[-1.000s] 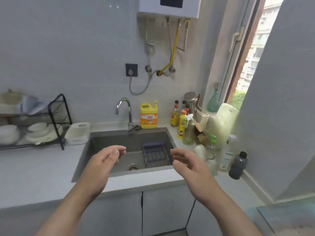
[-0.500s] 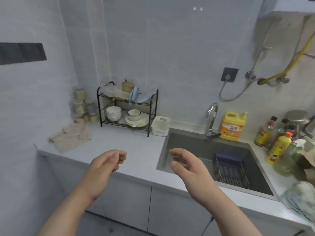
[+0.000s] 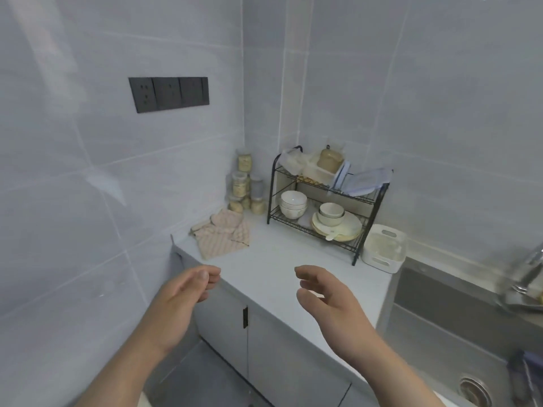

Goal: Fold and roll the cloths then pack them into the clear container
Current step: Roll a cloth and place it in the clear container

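Several beige checked cloths [image 3: 223, 235] lie in a loose heap at the left end of the white counter [image 3: 282, 265], by the wall. A clear container [image 3: 318, 171] sits on the top shelf of the black dish rack [image 3: 323, 207]. My left hand [image 3: 183, 301] hovers in front of the counter's left edge, fingers loosely curled, holding nothing. My right hand [image 3: 329, 301] hangs over the counter's front edge, also relaxed and empty. Both hands are well short of the cloths.
Stacked jars [image 3: 245, 189] stand in the corner behind the cloths. The rack holds bowls [image 3: 293, 204] and plates. A white basket [image 3: 383, 248] sits right of it, then the sink [image 3: 458, 318] and tap [image 3: 529, 271]. Black sockets [image 3: 169, 94] are on the left wall.
The view has swung left from the sink to the counter corner, bringing the cloths and rack closer. Both hands stay raised and empty in the same relaxed pose.
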Tool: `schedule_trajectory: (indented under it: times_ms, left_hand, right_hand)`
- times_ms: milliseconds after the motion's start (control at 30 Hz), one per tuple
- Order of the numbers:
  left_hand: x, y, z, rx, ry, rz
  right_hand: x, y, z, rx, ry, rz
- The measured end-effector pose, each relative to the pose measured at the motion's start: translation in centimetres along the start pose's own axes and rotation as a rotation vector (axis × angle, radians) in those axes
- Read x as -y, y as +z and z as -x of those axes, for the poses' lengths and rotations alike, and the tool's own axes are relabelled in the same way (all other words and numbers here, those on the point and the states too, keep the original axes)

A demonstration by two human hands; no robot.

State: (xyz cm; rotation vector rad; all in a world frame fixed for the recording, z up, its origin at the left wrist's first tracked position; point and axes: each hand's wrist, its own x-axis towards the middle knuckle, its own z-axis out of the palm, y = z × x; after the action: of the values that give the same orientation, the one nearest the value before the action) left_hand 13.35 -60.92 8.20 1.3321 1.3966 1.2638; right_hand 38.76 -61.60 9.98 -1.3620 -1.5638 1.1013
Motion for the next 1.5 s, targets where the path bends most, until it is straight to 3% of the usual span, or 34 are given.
schedule_trajectory:
  times_ms: [367, 667, 1000, 1233, 1500]
  left_hand:
    - [2.3, -1.0, -14.9, -0.093, -0.066, -0.084]
    - [4.7, -4.5, -22.5, -0.14, -0.118, -0.065]
    - [9.0, -6.6, -39.7, 0.176, -0.135, -0.146]
    - [14.5, -4.9, -51.7, 0.437, -0.122, -0.413]
    - [22.1, -0.3, -58.4, 0.543, 0.009, -0.604]
  right_hand:
    - [-1.7, 1.4, -19.1, 0.103, -0.025, -0.004]
    - [-2.2, 5.0, -28.5, 0.217, 0.026, 0.059]
    - [-3.6, 9.4, -38.3, 0.06, 0.232, 0.069]
    - [-5.4, 13.6, -45.3, -0.048, 0.432, 0.186]
    - [-13.5, 18.0, -51.1, -0.016, 0.486, 0.355]
